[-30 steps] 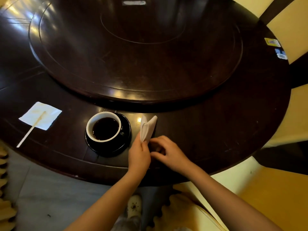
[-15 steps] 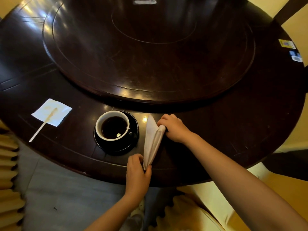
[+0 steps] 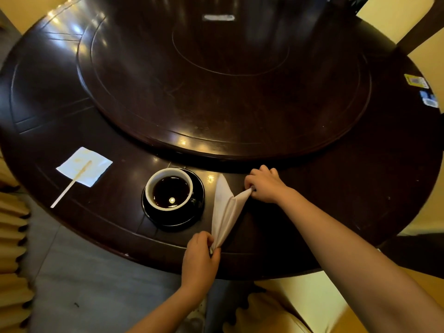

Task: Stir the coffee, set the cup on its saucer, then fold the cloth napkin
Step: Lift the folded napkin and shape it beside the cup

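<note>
- Near corner of the cloth napkin point(image 3: 224, 210) buried in the closed left hand point(image 3: 200, 257); far corner swallowed by the right hand point(image 3: 264, 186).
- Fingertips of both hands out of sight, curled under.
- Front of the saucer point(image 3: 175, 221) rim only; middle covered by the cup point(image 3: 169, 188).
- Print on the stickers point(image 3: 416, 81) at the desk point(image 3: 360, 188) edge too small to read.
- Far rim of the desk cut off at the top edge.
</note>
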